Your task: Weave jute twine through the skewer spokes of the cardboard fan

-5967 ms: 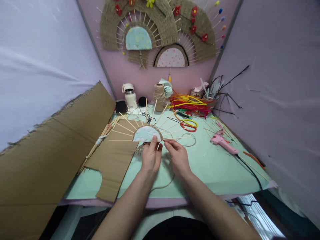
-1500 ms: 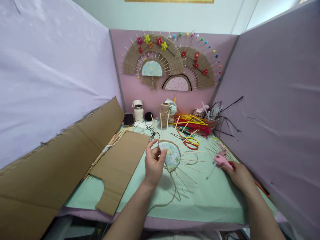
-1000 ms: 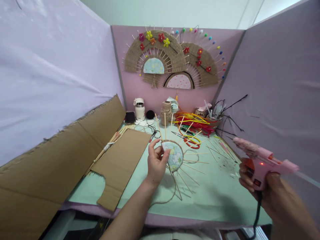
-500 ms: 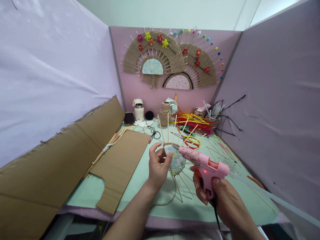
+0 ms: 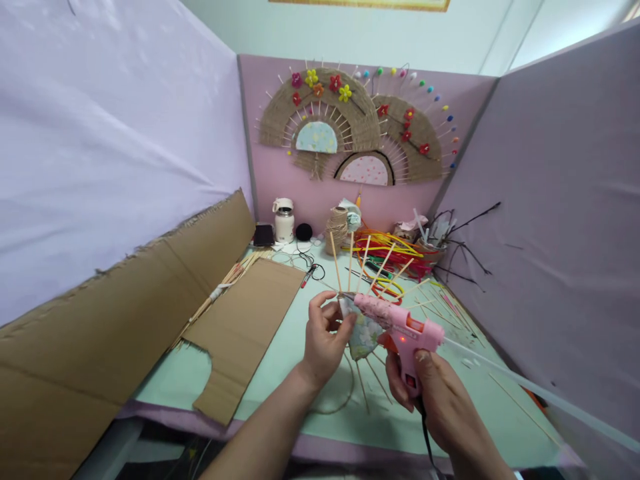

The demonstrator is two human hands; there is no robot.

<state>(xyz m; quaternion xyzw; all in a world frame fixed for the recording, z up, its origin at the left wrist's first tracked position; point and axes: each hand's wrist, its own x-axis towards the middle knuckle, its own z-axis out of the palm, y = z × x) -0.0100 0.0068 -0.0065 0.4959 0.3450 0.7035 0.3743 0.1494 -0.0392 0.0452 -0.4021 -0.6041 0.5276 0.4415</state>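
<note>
My left hand [image 5: 327, 340] pinches the left edge of a small floral fabric-covered piece [image 5: 364, 339] with thin wooden sticks [image 5: 367, 260] fanning out from it. In my right hand [image 5: 430, 387] is a pink hot glue gun [image 5: 400, 323], its red light lit and a long clear glue stick [image 5: 500, 363] running out the back. The gun's nozzle meets the top left edge of the piece, close to my left fingertips. A loop of twine [image 5: 345, 400] hangs below the piece onto the table. The gun body hides part of the fabric.
A cut cardboard sheet [image 5: 255, 320] lies on the left, beside a standing cardboard strip [image 5: 150, 287]. Behind the piece are scissors [image 5: 387, 290], a twine spool [image 5: 337, 230], coloured pipe cleaners [image 5: 400, 247] and a white bottle [image 5: 284, 223]. Dark twigs [image 5: 470, 257] stick out at right.
The glue gun's nozzle has moved left along the top edge of the fabric piece, toward my left fingertips. The whole view has shifted slightly.
</note>
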